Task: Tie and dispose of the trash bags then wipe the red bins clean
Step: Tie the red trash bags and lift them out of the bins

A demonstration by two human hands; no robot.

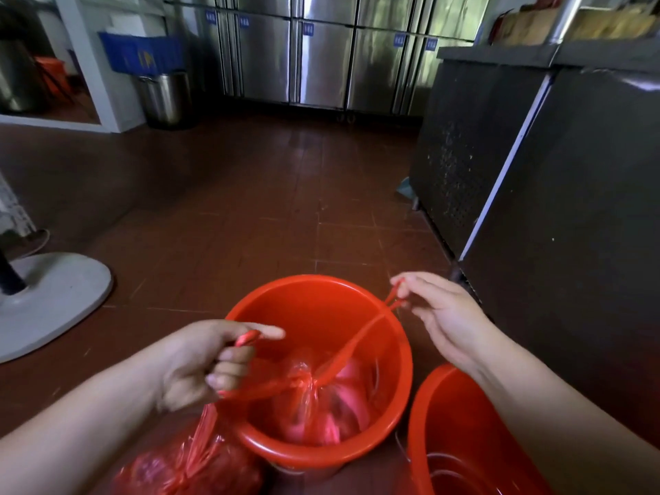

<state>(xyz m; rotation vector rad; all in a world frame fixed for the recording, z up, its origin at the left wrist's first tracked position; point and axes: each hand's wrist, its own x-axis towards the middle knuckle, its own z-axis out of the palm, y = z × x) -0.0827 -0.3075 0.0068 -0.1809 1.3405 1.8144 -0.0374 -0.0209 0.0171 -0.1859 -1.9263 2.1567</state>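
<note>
Cinching the knot on the bag in the red bin

My left hand (210, 366) gripped one twisted handle and my right hand (439, 316) pinched the other, pulling them apart over the trash bag (321, 405) that sat inside the red bin (321, 305). A second tied bag (193, 469) hung just beside the bin at my left wrist; another red bin (460, 434) stood touching on the right. To do it well, I judged I should pull both ends evenly and low, so the knot seated tight without tearing the thin plastic.
</note>
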